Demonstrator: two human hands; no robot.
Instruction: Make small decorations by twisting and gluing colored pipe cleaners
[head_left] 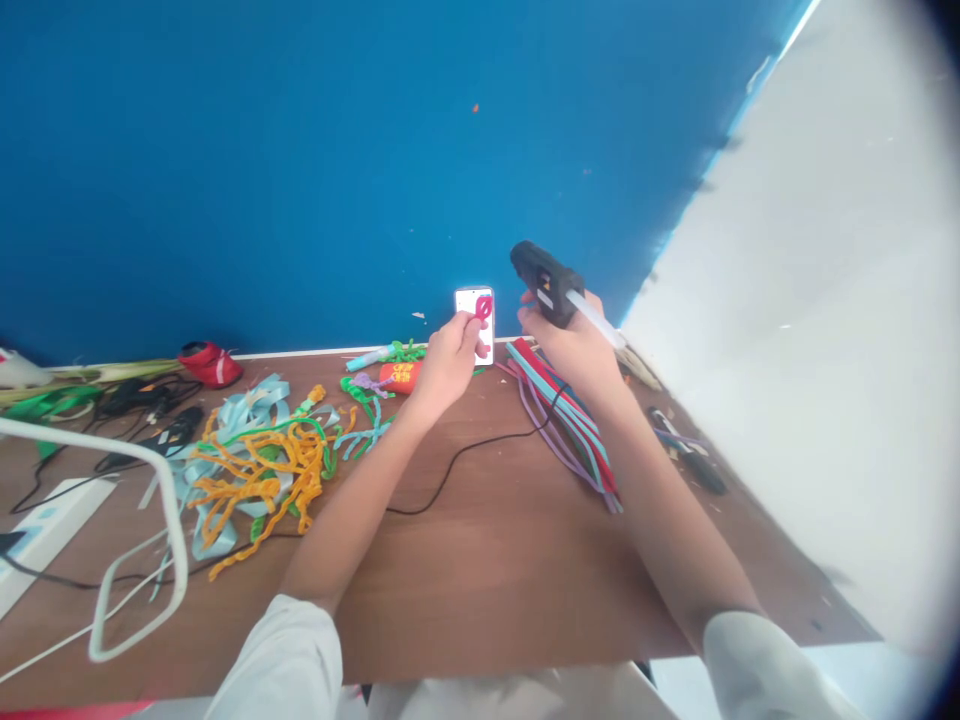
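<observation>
My right hand (574, 340) is closed round a black hot glue gun (546, 283), raised above the back of the table, with a pale glue stick (595, 318) poking out of its rear end. Pinched in the fingers of my left hand (448, 358) is a pink-red piece of bent pipe cleaner (484, 307) with a looped top. Behind that hand a phone (487, 345) with a lit screen leans upright against the blue wall. The loop overlaps the screen from my viewpoint. A black cord (465, 455) runs across the table below my hands.
Red, blue and purple pipe cleaners (574, 435) lie in a bundle under my right arm. At left are tangled orange pipe cleaners (259, 480), light blue ribbon (259, 405), a white power strip (49, 530) and a white frame (176, 540). An orange-red roll (400, 376) lies near the wall.
</observation>
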